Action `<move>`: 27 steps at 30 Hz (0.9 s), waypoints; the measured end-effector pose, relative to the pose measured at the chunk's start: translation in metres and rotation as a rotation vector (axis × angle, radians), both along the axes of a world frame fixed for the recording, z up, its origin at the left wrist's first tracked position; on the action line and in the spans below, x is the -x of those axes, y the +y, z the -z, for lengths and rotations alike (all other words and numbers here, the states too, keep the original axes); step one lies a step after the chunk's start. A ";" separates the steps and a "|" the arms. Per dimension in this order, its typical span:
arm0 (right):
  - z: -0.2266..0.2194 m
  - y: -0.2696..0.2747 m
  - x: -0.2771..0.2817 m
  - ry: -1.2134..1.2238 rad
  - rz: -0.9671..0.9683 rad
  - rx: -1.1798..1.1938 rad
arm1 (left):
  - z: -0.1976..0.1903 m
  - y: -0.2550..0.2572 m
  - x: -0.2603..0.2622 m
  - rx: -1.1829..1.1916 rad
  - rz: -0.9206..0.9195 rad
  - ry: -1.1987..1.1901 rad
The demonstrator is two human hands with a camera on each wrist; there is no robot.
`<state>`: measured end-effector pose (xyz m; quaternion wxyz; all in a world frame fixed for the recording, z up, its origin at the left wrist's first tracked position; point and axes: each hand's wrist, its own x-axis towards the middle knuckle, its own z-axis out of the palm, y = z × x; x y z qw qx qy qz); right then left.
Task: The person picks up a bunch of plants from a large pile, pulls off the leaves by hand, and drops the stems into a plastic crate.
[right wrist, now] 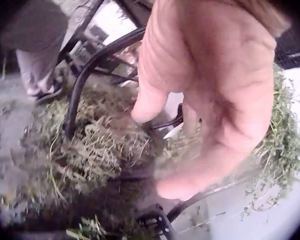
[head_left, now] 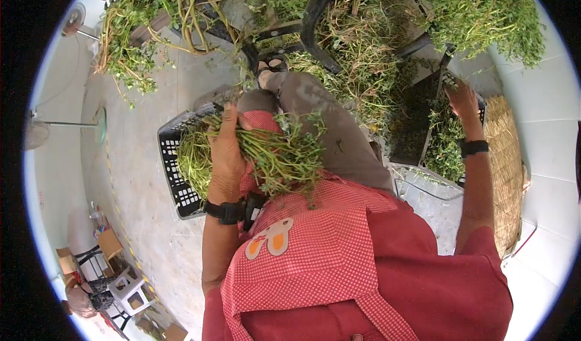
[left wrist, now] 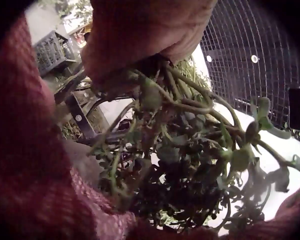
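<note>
In the head view my left hand (head_left: pixel 226 162) grips a bunch of leafy green stems (head_left: pixel 284 153) over my lap, the leafy ends pointing right. In the left wrist view the fingers (left wrist: pixel 145 40) close round the stems (left wrist: pixel 190 105), and leaves hang below. At the right, my right hand (head_left: pixel 463 102) hovers over a black crate (head_left: pixel 417 120) holding leafy greens (head_left: pixel 446 147). The right wrist view shows that hand (right wrist: pixel 215 95) with thumb and fingers apart and nothing between them.
Beside my left forearm stands a black crate (head_left: pixel 166 159) of stems. Heaped greens (head_left: pixel 363 56) cover the floor ahead, among black frame legs (head_left: pixel 318 26). More greens (head_left: pixel 484 14) overhang at top right. A straw mat (head_left: pixel 502 171) stands along the right.
</note>
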<state>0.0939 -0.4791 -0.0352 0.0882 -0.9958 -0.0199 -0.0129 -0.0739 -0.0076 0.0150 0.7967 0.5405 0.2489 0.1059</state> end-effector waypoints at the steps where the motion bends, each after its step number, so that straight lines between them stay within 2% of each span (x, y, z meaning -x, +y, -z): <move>1: 0.012 -0.031 0.006 -0.137 -0.074 0.152 | 0.002 0.004 0.002 0.044 0.011 0.021; 2: 0.020 -0.050 0.013 -0.270 -0.145 0.303 | 0.003 0.007 0.002 0.087 0.025 0.044; 4: -0.005 0.014 0.030 0.091 -0.140 -0.442 | -0.001 0.006 0.000 0.098 0.044 0.036; 6: -0.025 0.088 0.058 0.317 -0.417 -0.575 | -0.005 0.004 -0.001 0.104 0.034 0.071; 7: -0.055 0.139 0.080 0.390 -0.521 -0.489 | -0.005 0.004 -0.001 0.097 0.037 0.074; 8: -0.034 0.155 0.094 0.214 -0.826 -0.573 | -0.006 0.005 0.000 0.128 0.067 0.048; 10: -0.046 0.188 0.117 0.188 -0.913 -0.459 | -0.009 0.007 0.001 0.147 0.083 0.017; 12: -0.016 0.191 0.113 0.150 -0.917 -0.518 | -0.011 0.006 0.003 0.182 0.095 -0.030; 15: -0.013 0.174 0.110 0.026 -0.858 -0.548 | -0.004 0.011 0.005 0.197 0.084 -0.045; 17: 0.003 0.126 0.091 0.007 -0.620 -0.009 | -0.004 0.012 0.005 0.185 0.105 -0.077; 18: -0.017 0.104 0.077 -0.067 -0.537 0.030 | -0.007 0.010 0.004 0.192 0.098 -0.084; 20: -0.008 0.047 0.053 -0.227 -0.305 0.239 | -0.016 0.001 0.004 0.143 0.103 -0.018; 21: -0.022 0.056 0.052 -0.231 -0.311 0.240 | -0.016 -0.001 0.004 0.144 0.098 -0.023; 23: -0.071 0.097 0.056 -0.118 -0.308 -0.161 | -0.014 -0.003 0.004 0.254 0.106 -0.030; 25: -0.094 0.160 0.077 -0.138 -0.620 -0.416 | -0.013 -0.004 0.002 0.258 0.157 -0.048; 27: -0.114 0.220 0.097 -0.281 -0.944 -0.402 | -0.015 -0.004 0.001 0.255 0.200 -0.073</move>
